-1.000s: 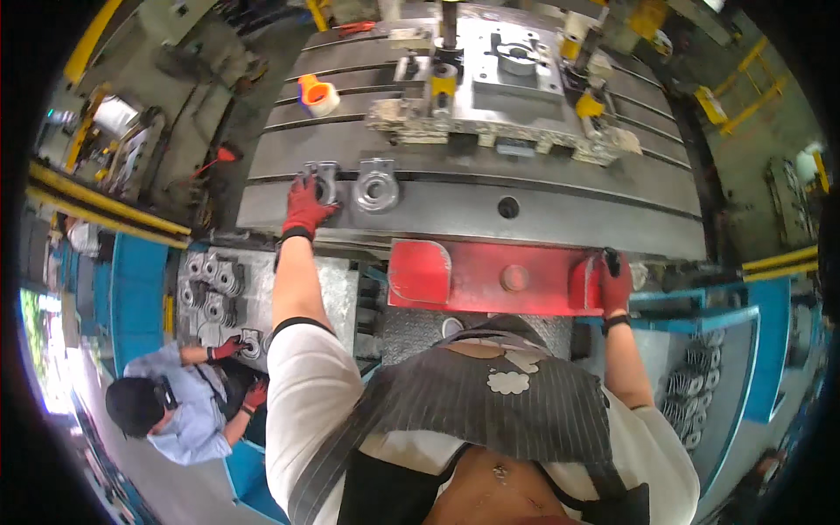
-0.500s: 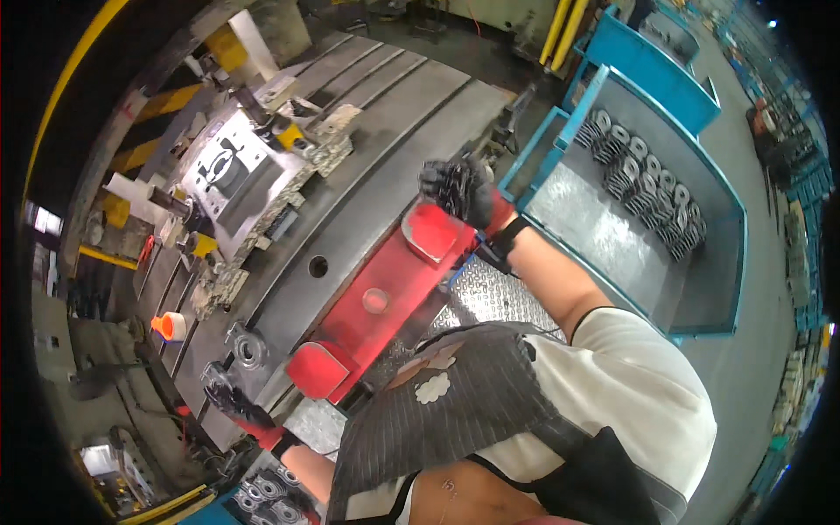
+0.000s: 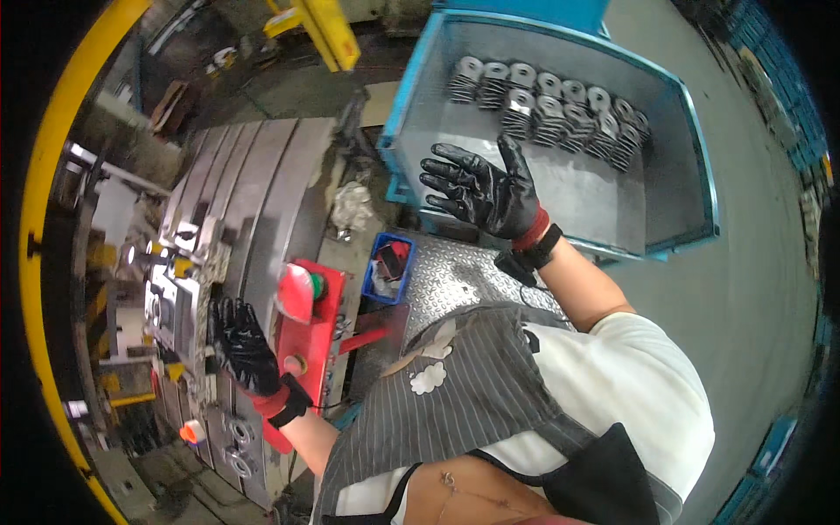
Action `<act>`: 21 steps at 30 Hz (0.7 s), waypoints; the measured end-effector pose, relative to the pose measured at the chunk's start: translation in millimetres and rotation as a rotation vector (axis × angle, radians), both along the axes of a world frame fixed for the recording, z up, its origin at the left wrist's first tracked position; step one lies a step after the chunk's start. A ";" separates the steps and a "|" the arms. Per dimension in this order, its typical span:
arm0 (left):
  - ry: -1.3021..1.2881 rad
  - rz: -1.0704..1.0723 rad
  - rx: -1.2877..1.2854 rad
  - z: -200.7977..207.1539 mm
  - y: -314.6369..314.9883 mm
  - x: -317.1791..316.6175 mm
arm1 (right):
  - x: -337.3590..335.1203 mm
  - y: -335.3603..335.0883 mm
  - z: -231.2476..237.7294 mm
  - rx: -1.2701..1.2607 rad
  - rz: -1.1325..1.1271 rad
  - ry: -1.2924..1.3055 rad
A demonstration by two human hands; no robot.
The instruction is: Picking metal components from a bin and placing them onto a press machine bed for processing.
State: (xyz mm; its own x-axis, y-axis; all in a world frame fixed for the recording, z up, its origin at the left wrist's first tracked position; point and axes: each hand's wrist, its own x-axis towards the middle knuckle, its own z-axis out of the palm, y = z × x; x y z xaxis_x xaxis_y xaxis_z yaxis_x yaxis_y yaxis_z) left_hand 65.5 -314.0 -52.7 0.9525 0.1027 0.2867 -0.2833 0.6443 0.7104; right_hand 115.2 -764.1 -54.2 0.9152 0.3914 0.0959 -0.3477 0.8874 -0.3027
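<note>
My left hand (image 3: 243,350), in a black glove with a red cuff, is raised beside the red control panel (image 3: 308,337) with its fingers stretched and nothing in them. The panel carries a red rounded guard (image 3: 295,293) and a green button (image 3: 318,285). My right hand (image 3: 486,191), gloved alike, is held up with spread fingers in front of the blue metal bin (image 3: 700,188), also with nothing in it. Inside that bin stand stacks of grey ring-ended metal parts (image 3: 549,109). Two similar ring parts (image 3: 239,462) lie on the slotted machine table (image 3: 284,175).
A die block (image 3: 175,306) sits on the table's left side. A roll of orange and white tape (image 3: 192,431) lies near the ring parts. Between panel and bin are a small blue tray (image 3: 389,267) and a checkered metal plate (image 3: 446,276). A yellow post (image 3: 325,35) stands at the back.
The view has swung right toward the bin. My right hand has left the panel's far end and opened in front of the bin. My left hand has moved off the ring parts, up beside the panel.
</note>
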 end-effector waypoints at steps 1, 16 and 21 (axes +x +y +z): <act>-0.006 -0.033 0.011 -14.7 -15.8 10.8 | -3.0 -22.6 -7.2 0.000 -0.034 -0.006; -0.115 -0.070 0.971 -100.2 -281.8 212.4 | -14.7 -172.9 -127.0 -0.522 -0.472 0.217; 0.560 -0.730 0.309 -133.8 -399.7 271.2 | 14.1 -205.7 -153.9 -0.864 -0.533 0.550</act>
